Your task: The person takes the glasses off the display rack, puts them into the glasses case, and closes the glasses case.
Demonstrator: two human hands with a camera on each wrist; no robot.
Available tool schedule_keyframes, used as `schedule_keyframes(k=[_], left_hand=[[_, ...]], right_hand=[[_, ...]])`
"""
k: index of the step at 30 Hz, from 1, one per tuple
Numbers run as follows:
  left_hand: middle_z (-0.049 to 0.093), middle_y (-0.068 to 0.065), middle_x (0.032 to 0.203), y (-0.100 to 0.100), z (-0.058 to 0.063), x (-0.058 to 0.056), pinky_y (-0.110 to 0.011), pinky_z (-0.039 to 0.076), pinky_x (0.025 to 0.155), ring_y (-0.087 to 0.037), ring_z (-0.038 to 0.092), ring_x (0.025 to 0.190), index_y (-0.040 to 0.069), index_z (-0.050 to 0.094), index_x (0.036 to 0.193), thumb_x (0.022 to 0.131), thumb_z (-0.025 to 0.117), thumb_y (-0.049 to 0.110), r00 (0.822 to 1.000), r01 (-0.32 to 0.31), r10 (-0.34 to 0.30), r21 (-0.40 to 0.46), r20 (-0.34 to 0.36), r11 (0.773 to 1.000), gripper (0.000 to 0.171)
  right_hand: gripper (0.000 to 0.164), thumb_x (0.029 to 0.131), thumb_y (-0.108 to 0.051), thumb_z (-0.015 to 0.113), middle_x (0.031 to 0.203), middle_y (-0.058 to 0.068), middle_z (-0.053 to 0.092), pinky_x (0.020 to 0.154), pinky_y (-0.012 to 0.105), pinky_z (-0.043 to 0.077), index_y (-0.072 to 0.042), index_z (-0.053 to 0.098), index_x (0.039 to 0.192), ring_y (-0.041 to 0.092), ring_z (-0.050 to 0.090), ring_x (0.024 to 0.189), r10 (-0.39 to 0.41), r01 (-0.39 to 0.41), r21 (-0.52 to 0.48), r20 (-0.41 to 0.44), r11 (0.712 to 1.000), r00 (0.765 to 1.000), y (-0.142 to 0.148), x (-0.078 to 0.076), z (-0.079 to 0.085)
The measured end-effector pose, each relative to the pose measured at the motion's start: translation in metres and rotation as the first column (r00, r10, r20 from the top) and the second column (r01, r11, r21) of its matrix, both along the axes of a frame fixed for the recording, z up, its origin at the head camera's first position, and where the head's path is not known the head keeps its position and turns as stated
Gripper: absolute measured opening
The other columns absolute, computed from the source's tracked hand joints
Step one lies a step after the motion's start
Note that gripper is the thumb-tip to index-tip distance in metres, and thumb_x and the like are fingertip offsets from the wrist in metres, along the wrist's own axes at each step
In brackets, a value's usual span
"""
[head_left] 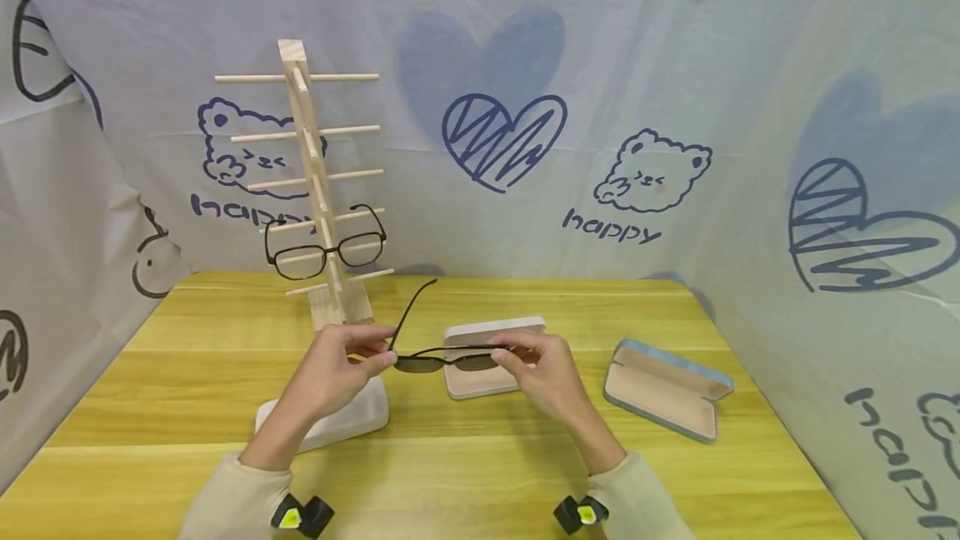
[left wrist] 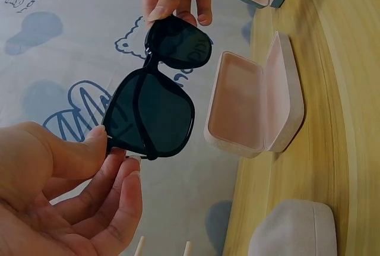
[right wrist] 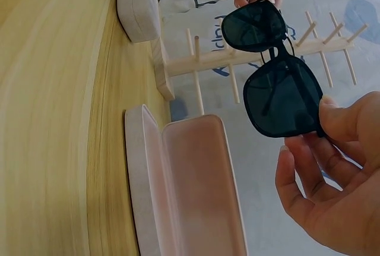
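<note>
A pair of dark-lensed sunglasses with a black frame is held up over the table between both hands. My left hand pinches its left end between thumb and fingers, close to the hinge. At the opposite end, the thumb and fingers of my right hand pinch the frame. The left temple points up and away, while the other temple lies folded across behind the lenses. Just beyond the sunglasses stands an open pale case with a pink lining. Both lenses show in the right wrist view.
A wooden display rack with several pegs stands at back left, carrying black-framed eyeglasses. A closed whitish case lies under my left forearm. To the right is an open blue-grey case. Printed cloth hangs behind the wooden table.
</note>
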State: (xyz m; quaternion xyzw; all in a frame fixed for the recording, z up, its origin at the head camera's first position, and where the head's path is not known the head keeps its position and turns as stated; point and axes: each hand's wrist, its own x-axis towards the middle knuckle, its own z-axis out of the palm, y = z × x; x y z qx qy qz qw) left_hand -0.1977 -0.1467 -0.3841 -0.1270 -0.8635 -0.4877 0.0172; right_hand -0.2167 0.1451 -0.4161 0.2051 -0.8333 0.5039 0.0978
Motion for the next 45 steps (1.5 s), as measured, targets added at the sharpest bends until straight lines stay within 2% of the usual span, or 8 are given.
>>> schedule_keyframes(k=[10, 17, 24, 31, 40, 45], left_hand=[[0.078, -0.014, 0.106, 0.000, -0.003, -0.002, -0.023, 0.056, 0.069, -0.024, 0.071, 0.095, -0.003, 0.068, 0.131, 0.098, 0.068, 0.005, 1.000, 0.002, -0.002, -0.012, 0.005, 1.000, 0.034], [0.078, -0.017, 0.106, 0.001, -0.003, -0.002, -0.023, 0.056, 0.069, -0.023, 0.072, 0.092, -0.005, 0.068, 0.129, 0.098, 0.068, 0.004, 1.000, 0.015, -0.015, -0.012, -0.025, 1.000, 0.033], [0.076, -0.015, 0.105, 0.003, -0.008, -0.004, -0.024, 0.056, 0.073, -0.019, 0.069, 0.088, -0.002, 0.070, 0.129, 0.098, 0.067, 0.002, 1.000, 0.019, -0.019, -0.007, -0.023, 1.000, 0.032], [0.074, -0.019, 0.120, 0.004, -0.012, -0.003, -0.024, 0.053, 0.068, -0.017, 0.064, 0.082, 0.001, 0.069, 0.131, 0.101, 0.063, 0.003, 0.999, 0.036, -0.036, 0.003, 0.022, 0.999, 0.031], [0.071, -0.019, 0.127, 0.005, -0.014, -0.002, -0.025, 0.054, 0.068, -0.016, 0.064, 0.088, 0.003, 0.071, 0.129, 0.102, 0.061, 0.004, 0.997, 0.071, -0.070, -0.002, 0.039, 0.998, 0.029], [0.071, -0.017, 0.128, 0.006, -0.017, -0.002, -0.024, 0.052, 0.068, -0.021, 0.066, 0.095, 0.004, 0.072, 0.127, 0.102, 0.060, 0.003, 0.996, 0.080, -0.080, -0.012, 0.028, 0.997, 0.028]], right_hand=[[0.015, 0.097, -0.010, 0.072, 0.105, 0.013, 0.078, 0.076, 0.023, 0.058, -0.005, 0.079, 0.108, 0.013, 0.065, 0.083, -0.008, 0.008, 0.002, 0.021, 1.000, 1.000, -0.001, 0.000, 0.001], [0.015, 0.097, -0.010, 0.072, 0.105, 0.012, 0.078, 0.075, 0.022, 0.056, -0.006, 0.079, 0.109, 0.013, 0.064, 0.082, -0.026, 0.026, 0.015, 0.038, 1.000, 0.999, -0.002, 0.000, 0.001], [0.015, 0.097, -0.010, 0.071, 0.104, 0.013, 0.078, 0.075, 0.022, 0.056, -0.005, 0.079, 0.109, 0.012, 0.063, 0.081, -0.014, 0.014, 0.007, 0.038, 1.000, 0.999, -0.002, -0.001, 0.000], [0.016, 0.098, -0.009, 0.070, 0.103, 0.012, 0.077, 0.074, 0.022, 0.055, -0.005, 0.078, 0.110, 0.009, 0.061, 0.079, -0.023, 0.022, 0.017, 0.042, 1.000, 0.999, -0.003, -0.001, -0.002], [0.013, 0.097, -0.009, 0.071, 0.099, 0.012, 0.076, 0.071, 0.021, 0.052, -0.006, 0.078, 0.108, 0.009, 0.059, 0.078, -0.018, 0.017, 0.020, 0.065, 1.000, 0.998, -0.001, -0.002, -0.002], [0.012, 0.096, -0.009, 0.073, 0.090, 0.009, 0.072, 0.073, 0.022, 0.051, -0.007, 0.077, 0.107, 0.009, 0.058, 0.076, -0.065, 0.062, 0.030, 0.097, 0.998, 0.993, 0.000, -0.003, -0.003]])
